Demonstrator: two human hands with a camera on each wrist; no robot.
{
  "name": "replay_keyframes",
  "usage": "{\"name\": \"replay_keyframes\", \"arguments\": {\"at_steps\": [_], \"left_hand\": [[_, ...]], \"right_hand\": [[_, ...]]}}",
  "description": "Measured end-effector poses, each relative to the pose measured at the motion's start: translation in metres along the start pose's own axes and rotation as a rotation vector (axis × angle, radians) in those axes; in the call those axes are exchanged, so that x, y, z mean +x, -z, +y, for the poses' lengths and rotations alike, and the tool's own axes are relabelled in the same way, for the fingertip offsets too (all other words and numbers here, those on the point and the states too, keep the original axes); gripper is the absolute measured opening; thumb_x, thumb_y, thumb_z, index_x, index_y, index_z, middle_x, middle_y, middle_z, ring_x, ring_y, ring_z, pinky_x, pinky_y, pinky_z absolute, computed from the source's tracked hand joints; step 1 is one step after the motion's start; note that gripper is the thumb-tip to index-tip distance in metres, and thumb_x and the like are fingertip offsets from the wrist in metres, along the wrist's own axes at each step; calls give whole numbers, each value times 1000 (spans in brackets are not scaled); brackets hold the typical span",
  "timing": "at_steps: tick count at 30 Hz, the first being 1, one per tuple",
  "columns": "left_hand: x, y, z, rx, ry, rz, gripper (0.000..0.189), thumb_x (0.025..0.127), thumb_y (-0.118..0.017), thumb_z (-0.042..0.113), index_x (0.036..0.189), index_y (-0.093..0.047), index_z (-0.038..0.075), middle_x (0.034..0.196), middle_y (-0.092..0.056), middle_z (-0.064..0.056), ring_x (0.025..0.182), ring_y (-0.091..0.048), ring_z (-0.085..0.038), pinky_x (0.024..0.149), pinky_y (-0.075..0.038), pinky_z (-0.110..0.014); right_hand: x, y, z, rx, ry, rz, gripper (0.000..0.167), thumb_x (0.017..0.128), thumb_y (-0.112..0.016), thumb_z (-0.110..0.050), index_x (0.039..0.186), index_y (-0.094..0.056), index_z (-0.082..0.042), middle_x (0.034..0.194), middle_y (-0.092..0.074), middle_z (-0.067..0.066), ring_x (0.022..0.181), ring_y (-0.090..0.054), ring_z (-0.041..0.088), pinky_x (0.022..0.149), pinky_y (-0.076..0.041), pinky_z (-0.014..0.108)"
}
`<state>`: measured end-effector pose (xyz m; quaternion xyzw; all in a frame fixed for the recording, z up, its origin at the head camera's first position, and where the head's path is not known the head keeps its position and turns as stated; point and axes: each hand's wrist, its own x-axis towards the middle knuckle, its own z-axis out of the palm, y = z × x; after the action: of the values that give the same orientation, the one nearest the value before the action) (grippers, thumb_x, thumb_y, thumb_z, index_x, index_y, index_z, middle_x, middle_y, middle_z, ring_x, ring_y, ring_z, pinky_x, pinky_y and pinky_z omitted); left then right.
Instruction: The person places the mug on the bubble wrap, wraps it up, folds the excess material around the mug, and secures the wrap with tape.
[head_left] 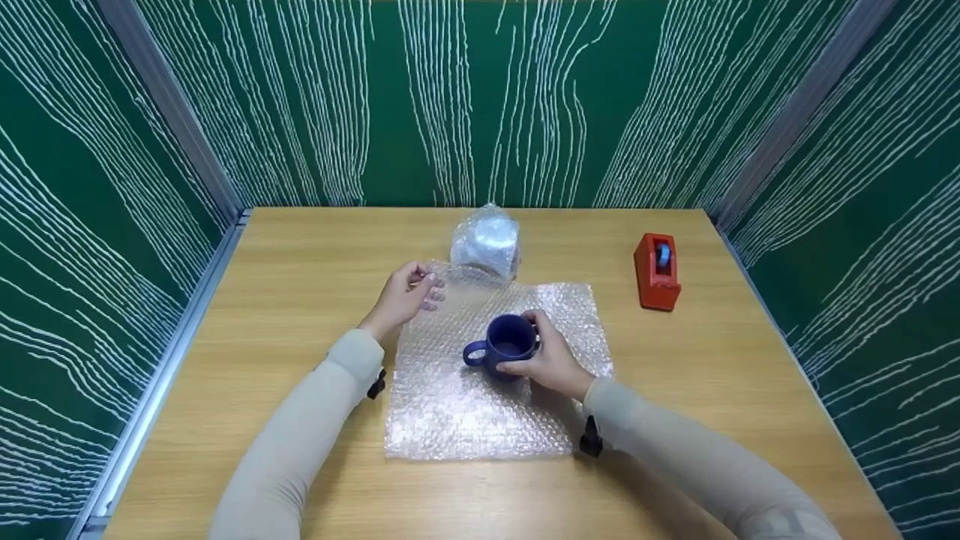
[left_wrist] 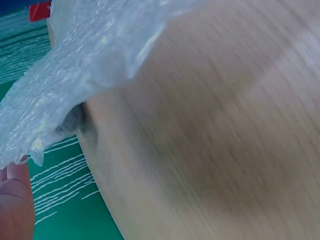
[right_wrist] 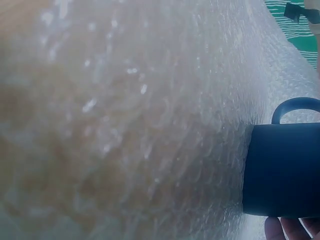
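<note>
A dark blue mug (head_left: 501,358) stands upright on a sheet of bubble wrap (head_left: 480,427), its handle pointing left. My right hand (head_left: 553,360) grips the mug's right side, thumb in front and fingers behind. In the right wrist view, the mug (right_wrist: 282,170) has its base against the wrap and fingertips (right_wrist: 295,230) touch its side. My left hand (head_left: 406,295) holds the sheet's far left corner, some fingers seen through the film. The left wrist view has this bubble wrap (left_wrist: 105,55) raised off the table, with part of the hand (left_wrist: 16,200) at its edge.
Behind the sheet sits a bubble-wrapped bundle (head_left: 487,241), its contents unclear. A red tape dispenser (head_left: 657,271) with a blue-centred roll stands at the right on the wooden table (head_left: 315,247). Green panels (head_left: 382,97) with white lines enclose the back and sides.
</note>
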<state>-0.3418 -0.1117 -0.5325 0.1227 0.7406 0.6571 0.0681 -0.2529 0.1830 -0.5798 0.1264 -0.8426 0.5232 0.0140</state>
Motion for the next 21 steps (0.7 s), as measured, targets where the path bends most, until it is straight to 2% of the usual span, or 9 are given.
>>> {"name": "replay_keyframes", "arguments": {"at_steps": [8, 12, 15, 18, 21], "left_hand": [[-3, 1, 13, 20, -16, -32, 12, 115, -50, 11, 117, -58, 1, 121, -74, -26, 97, -80, -24, 79, -68, -32], [-4, -1, 18, 24, -38, -39, 13, 115, -50, 10, 117, -58, 0, 118, -74, -25, 101, -80, -35, 79, -68, -32], [-4, -3, 23, 29, -52, -45, 16, 114, -50, 9, 120, -58, -5, 118, -73, -30, 103, -79, -42, 78, -68, -32], [-5, -6, 27, 33, -60, -58, 20, 114, -51, 8, 122, -57, -9, 122, -71, -36, 102, -80, -40, 78, -68, -32], [-4, -9, 30, 41, -72, -71, 18, 114, -51, 8, 120, -57, -8, 124, -70, -38, 99, -81, -33, 78, -68, -33]], "right_hand": [[10, -7, 3, 5, -11, 4, 88, 69, -104, -20, 138, -53, -4, 130, -67, 16, 125, -62, 36, 118, -45, 57], [15, -11, 2, 13, -8, 17, 87, 69, -104, -20, 137, -54, -3, 130, -66, 17, 125, -62, 37, 119, -45, 58], [18, -13, 2, 16, -11, 22, 86, 69, -104, -20, 135, -53, -2, 130, -66, 17, 126, -62, 37, 119, -45, 58], [20, -14, 1, 21, -23, 25, 84, 69, -104, -19, 134, -54, -3, 130, -66, 16, 125, -62, 36, 119, -46, 56], [23, -16, 1, 30, -31, 32, 83, 68, -104, -16, 133, -54, -3, 130, -66, 16, 125, -62, 36, 119, -46, 55]]}}
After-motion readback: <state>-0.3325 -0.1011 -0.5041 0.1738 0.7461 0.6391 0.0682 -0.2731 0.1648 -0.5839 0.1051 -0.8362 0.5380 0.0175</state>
